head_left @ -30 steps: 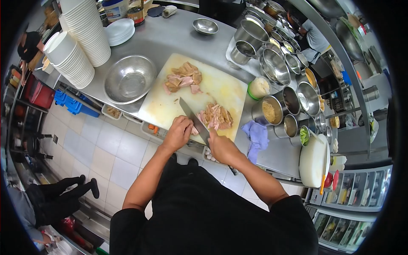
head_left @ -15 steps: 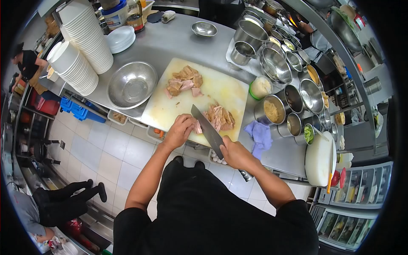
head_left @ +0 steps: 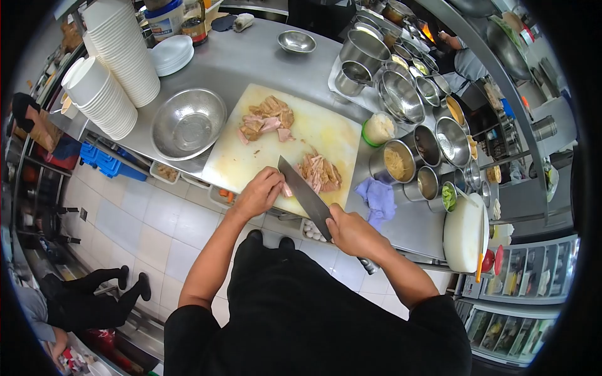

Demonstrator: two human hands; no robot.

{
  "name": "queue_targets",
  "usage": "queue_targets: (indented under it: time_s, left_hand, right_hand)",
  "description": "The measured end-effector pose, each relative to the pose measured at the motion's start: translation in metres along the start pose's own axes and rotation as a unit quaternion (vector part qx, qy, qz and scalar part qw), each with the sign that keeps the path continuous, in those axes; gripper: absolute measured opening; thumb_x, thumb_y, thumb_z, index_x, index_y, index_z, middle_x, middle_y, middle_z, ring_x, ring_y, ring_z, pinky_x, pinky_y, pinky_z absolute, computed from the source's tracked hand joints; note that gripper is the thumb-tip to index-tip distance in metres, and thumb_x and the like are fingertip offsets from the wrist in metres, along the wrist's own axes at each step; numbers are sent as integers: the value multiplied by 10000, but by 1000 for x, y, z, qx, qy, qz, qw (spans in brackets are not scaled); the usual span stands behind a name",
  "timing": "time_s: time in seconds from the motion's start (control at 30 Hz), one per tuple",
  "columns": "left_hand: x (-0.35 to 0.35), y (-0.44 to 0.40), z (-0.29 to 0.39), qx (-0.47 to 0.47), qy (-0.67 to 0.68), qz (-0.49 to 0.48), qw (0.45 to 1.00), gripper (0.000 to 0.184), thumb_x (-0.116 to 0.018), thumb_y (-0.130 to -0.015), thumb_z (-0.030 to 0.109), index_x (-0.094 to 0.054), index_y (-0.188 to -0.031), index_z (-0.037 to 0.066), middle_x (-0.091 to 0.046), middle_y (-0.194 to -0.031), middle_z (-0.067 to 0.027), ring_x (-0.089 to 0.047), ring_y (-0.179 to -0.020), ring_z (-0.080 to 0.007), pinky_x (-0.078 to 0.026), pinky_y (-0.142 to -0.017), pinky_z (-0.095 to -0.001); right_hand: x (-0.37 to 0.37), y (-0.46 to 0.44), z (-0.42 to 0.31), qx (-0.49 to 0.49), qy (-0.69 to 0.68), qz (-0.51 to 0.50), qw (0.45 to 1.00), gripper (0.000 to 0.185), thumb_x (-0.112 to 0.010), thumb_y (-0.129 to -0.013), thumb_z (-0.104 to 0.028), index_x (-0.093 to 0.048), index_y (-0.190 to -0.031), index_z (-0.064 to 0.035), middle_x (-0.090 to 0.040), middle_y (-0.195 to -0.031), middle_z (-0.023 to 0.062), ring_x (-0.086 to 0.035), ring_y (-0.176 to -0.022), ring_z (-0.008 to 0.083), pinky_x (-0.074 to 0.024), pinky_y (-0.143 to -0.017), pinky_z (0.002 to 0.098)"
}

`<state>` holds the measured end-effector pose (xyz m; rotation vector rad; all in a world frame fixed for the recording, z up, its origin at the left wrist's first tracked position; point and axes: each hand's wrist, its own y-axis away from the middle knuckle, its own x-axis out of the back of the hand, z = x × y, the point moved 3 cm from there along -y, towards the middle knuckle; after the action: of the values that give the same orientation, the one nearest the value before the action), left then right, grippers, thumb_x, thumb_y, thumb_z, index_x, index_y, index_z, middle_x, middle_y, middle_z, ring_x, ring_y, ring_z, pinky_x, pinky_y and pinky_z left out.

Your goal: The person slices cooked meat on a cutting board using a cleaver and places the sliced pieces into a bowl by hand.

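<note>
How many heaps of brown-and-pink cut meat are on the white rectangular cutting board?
2: the far heap lies toward the cutting board's far left corner; the near heap lies right of the broad grey metal knife. More may hide under the left hand.

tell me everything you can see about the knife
The knife has a long, broad, grey metal-looking blade narrowing to a point. The right hand grips it, hiding part of the handle; a shiny end shows behind the hand. It slants over the board, tip pointing away and leftward, between the left hand and a sliced meat pile. Whether the edge touches meat is unclear.
</note>
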<state>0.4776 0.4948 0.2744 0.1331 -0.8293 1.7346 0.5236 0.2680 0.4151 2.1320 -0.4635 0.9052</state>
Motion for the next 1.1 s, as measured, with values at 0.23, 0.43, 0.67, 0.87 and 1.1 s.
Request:
queue_targets:
  time_s: [0.23,0.43,0.67,0.87,1.1]
  left_hand:
    - [-1,0,-3,-10,0,-5,1000,122,-623,-913,-5,-623,-1035,-6,-599,-1017,-162,-624,-950,-349,-512,-825,-392]
    - [-1,0,-9,2,22,-13,1000,107,-624,-910,-7,-633,-1016,-6,-606,-989,-166,-625,-939,-356,-513,-822,-395]
    - [0,2,-9,3,31,-4,1000,112,-640,-894,-22,-636,-1005,-14,-614,-993,-169,-625,-942,-362,-515,-827,-401]
    - [3,4,-8,-3,32,5,999,105,-644,-894,-22,-636,-998,-13,-619,-996,-171,-628,-945,-358,-517,-825,-398]
    - [17,14,-9,88,23,64,994,126,-623,-843,-25,-616,-970,-20,-587,-993,-168,-611,-894,-345,-519,-800,-388]
  right_hand:
    - [6,-2,-15,-42,9,-67,997,274,-414,-1038,-196,-428,-1127,63,-637,-860,391,-642,-824,549,-479,-799,605]
    - [12,-17,-27,-57,-25,-109,992,269,-397,-1031,-157,-415,-1119,96,-642,-796,344,-656,-574,417,-528,-591,516]
    - [0,-39,-31,-62,-21,-109,992,250,-416,-999,-107,-401,-1108,118,-644,-768,330,-656,-530,371,-532,-523,475]
    - [-61,-66,-8,-10,27,37,999,269,-471,-975,-115,-417,-1115,109,-642,-852,402,-666,-759,537,-533,-727,576]
    - [-35,-48,13,-47,-240,89,965,400,-505,-1023,-222,-437,-1374,-44,-649,-702,193,-643,-517,290,-516,-490,433]
